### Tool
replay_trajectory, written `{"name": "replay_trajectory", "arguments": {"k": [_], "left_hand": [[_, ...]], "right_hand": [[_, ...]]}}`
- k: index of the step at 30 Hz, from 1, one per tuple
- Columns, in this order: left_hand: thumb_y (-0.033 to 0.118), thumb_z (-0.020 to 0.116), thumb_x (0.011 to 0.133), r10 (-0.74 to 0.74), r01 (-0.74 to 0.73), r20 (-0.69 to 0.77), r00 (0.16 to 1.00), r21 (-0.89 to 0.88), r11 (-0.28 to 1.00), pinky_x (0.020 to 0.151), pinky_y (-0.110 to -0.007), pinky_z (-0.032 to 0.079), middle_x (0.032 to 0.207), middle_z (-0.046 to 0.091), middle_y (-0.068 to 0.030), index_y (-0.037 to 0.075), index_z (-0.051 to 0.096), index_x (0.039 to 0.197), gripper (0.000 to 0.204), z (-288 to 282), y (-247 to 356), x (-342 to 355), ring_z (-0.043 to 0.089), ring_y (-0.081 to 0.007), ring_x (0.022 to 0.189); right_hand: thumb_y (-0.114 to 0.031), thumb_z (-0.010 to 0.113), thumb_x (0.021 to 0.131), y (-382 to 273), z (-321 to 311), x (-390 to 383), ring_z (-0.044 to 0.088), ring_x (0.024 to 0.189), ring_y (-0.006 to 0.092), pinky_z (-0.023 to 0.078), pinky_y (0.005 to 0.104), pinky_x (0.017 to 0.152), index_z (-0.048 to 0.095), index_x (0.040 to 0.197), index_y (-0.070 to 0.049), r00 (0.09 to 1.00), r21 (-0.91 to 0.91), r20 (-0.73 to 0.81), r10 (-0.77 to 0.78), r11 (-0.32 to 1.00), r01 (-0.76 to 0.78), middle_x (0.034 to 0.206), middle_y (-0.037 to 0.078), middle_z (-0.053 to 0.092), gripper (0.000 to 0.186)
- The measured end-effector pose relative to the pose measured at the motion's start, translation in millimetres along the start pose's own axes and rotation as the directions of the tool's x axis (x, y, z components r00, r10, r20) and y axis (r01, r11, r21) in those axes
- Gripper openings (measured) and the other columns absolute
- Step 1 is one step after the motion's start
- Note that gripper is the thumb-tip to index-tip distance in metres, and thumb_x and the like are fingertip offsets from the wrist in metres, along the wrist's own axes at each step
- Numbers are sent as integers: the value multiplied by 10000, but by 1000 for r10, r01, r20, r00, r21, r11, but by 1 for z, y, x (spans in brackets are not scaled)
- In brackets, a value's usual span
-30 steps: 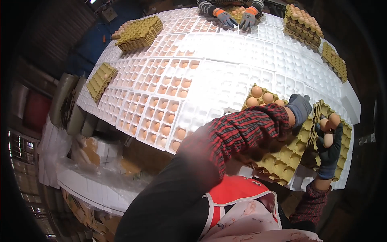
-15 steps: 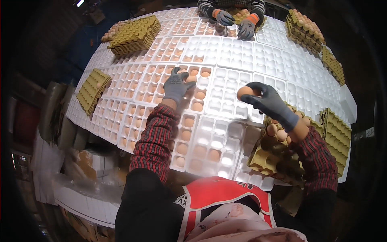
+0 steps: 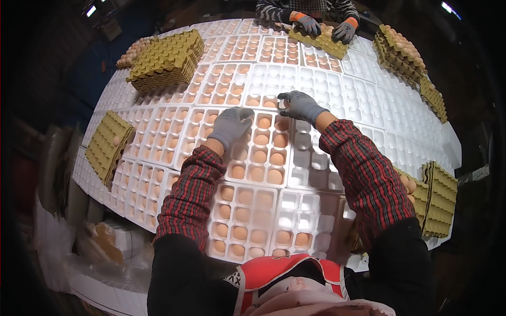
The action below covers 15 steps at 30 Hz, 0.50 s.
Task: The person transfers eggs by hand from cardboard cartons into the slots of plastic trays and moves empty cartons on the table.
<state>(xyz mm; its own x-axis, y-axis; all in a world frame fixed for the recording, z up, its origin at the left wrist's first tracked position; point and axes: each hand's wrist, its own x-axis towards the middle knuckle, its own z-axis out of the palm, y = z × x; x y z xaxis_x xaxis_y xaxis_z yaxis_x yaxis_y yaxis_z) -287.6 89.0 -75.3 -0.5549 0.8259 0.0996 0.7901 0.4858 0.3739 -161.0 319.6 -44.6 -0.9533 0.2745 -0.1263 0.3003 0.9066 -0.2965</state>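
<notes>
My left hand [image 3: 233,126] wears a grey glove and curls over cells in the upper part of a white tray of brown eggs [image 3: 260,157]; what its fingers hold is hidden. My right hand [image 3: 297,106], also gloved, reaches farther forward and bends its fingers round what looks like an egg at that tray's far right corner. A partly filled white tray [image 3: 301,154], with mostly bare cells, lies to the right of it. Below my right forearm, another white tray [image 3: 311,213] holds a few eggs near my body.
Stacked yellow egg trays [image 3: 163,60] stand back left, others [image 3: 105,150] lie at left, and egg-laden stacks [image 3: 396,55] stand back right. More yellow trays [image 3: 440,200] are beside my right forearm. A co-worker's gloved hands [image 3: 343,30] work at a yellow tray across the table.
My right hand has left the right-hand yellow trays with eggs and moved forward-left to the white trays. My left hand also moved left to the trays. The co-worker's yellow tray shows more.
</notes>
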Motion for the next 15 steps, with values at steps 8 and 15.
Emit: {"name": "replay_trajectory", "arguments": {"k": [8, 15], "left_hand": [[204, 715, 936, -221, -146, -301, 928, -838, 526, 693, -248, 523, 1029, 722, -30, 15, 687, 1205, 330, 11, 17, 113, 633, -85, 773], [412, 488, 1003, 39, -26, -337, 941, 43, 999, 1141, -474, 323, 1429, 544, -94, 168, 585, 1359, 441, 66, -13, 154, 448, -318, 1361]], "right_hand": [[-483, 459, 985, 37, 31, 78, 473, 1336, 266, 372, 490, 1092, 546, 1355, -115, 980, -37, -156, 121, 991, -128, 1420, 129, 511, 528], [-373, 593, 986, 24, -42, -74, 630, 1168, 256, 497, 339, 994, 570, 1364, -49, 972, 633, -230, 55, 767, 106, 1304, 148, 640, 498]]}}
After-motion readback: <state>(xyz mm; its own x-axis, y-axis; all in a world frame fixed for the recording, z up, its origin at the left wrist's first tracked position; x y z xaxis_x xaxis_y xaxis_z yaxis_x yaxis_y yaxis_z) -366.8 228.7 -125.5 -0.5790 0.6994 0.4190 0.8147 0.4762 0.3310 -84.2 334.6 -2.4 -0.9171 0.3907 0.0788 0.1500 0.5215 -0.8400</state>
